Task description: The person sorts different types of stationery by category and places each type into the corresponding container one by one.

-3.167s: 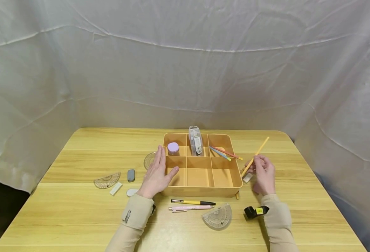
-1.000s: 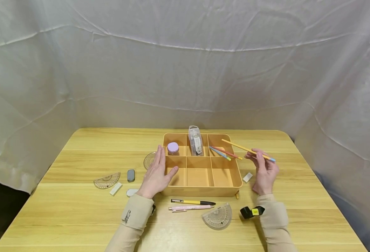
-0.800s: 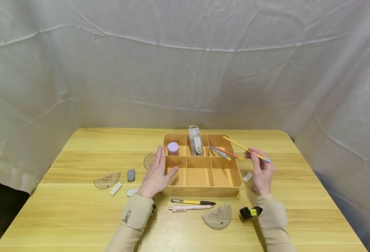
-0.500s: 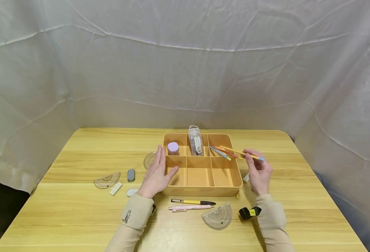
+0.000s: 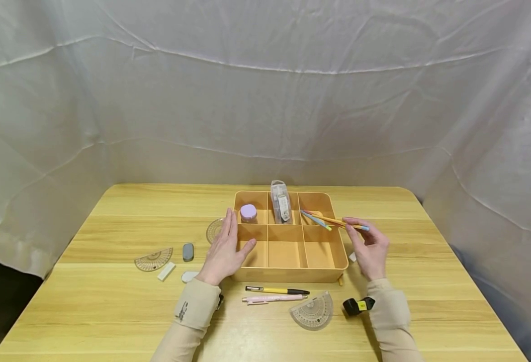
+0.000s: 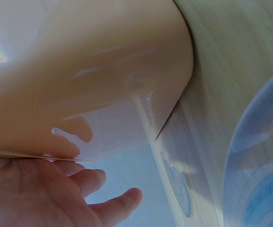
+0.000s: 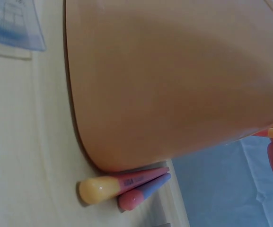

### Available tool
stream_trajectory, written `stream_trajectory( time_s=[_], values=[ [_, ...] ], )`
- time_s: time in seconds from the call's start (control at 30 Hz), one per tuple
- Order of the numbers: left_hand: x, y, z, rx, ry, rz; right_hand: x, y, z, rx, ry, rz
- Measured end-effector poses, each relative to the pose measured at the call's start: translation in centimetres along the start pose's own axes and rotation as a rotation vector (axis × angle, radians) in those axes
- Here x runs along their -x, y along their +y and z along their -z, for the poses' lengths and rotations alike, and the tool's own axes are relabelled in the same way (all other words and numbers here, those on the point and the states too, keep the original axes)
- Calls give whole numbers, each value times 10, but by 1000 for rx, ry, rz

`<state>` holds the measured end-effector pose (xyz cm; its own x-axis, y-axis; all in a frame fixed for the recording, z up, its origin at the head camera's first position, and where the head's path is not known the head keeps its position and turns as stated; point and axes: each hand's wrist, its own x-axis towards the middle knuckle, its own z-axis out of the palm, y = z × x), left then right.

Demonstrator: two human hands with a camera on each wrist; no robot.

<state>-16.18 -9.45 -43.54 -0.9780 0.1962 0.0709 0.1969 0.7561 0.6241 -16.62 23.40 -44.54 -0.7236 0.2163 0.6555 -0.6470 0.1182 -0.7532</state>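
My left hand [image 5: 224, 251] rests against the left side of an orange six-compartment organizer box [image 5: 288, 275], fingers straight, thumb over the rim. At the box's right rim my right hand [image 5: 370, 249] pinches a yellow pencil [image 5: 332, 219] near its blue end. That pencil slants into the back right compartment, over a red pencil [image 7: 261, 134] and close to a blue pencil [image 5: 315, 220], both leaning there. A clear case [image 5: 281, 201] stands in the back middle compartment, and a purple-lidded container [image 5: 248, 212] in the back left one.
Before the box lie a yellow-black pen [image 5: 274, 290], a pink pen [image 5: 274, 298] and a clear protractor [image 5: 313, 311]. Left are another protractor [image 5: 154, 259], a grey eraser [image 5: 188, 252] and a white eraser [image 5: 166, 271]. Two pencils [image 7: 127, 184] lie along the box's right side.
My right hand has turned the yellow pencil, carried it leftward and lowered it over the back right compartment, onto the other pencils there. The left hand has stayed put.
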Motion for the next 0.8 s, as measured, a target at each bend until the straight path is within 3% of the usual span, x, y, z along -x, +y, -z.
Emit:
stream_trajectory(
  time_s=[0.53, 0.8],
  values=[
    [0, 1, 0, 9, -12, 12, 1, 1, 0, 33, -42, -56],
    [0, 1, 1, 7, -11, 11, 0, 3, 6, 228, -135, -166]
  ],
)
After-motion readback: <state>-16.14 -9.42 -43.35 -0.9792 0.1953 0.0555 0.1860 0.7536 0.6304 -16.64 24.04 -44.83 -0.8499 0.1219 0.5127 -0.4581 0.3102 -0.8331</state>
